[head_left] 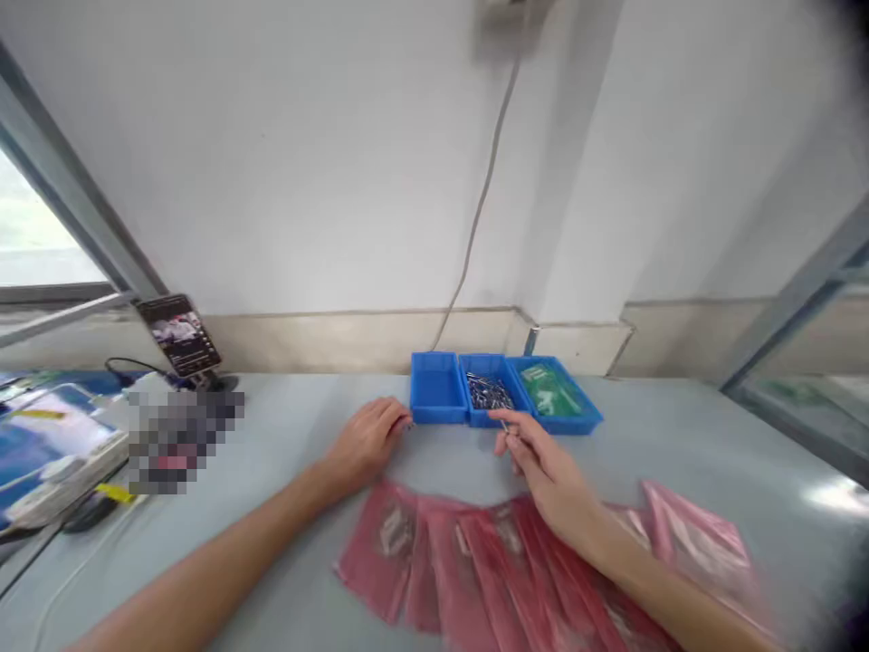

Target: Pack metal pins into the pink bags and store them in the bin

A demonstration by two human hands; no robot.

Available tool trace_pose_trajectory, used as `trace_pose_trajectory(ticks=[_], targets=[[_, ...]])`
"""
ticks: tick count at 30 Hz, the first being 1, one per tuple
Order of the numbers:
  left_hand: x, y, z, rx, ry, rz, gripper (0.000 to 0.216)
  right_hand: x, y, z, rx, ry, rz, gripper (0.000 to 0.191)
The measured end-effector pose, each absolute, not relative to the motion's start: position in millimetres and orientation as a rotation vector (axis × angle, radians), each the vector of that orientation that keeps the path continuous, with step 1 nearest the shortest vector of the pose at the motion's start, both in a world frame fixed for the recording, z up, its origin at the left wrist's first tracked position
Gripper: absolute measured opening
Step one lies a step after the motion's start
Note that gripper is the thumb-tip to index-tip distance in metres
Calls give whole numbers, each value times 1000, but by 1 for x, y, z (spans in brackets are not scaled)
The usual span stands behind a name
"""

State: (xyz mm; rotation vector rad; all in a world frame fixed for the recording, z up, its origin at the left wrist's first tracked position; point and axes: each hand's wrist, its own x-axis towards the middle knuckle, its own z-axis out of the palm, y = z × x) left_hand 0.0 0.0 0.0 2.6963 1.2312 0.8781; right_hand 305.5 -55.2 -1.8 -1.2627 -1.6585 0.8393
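My left hand (370,439) rests on the table with its fingers curled together, just left of the empty blue bin (438,416). Something tiny and dark shows at its fingertips, too small to name. In front of the middle blue bin (481,419), my right hand (539,457) pinches a thin metal pin (504,426) between thumb and fingers. That bin holds many small shiny metal pieces (490,392). Below both hands several pink plastic bags (452,566) lie fanned out and overlapping, with small pale contents. My right forearm covers part of them.
A third blue bin (577,425) at the right holds green and clear plastic packets (551,389). On the left a phone (177,335) stands on a holder, near a power strip (74,480) and cables. Behind the table (299,417) rises a white wall.
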Motion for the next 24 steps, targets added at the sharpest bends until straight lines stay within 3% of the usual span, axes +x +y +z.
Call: trace_pose_trajectory(ticks=[12, 24], targets=[[1, -2, -1, 2710, 1211, 843, 23, 309, -58, 8, -1278, -1621, 912, 22], [0, -1, -1, 2777, 1233, 796, 29, 309, -57, 9, -1207, -1601, 861, 34]])
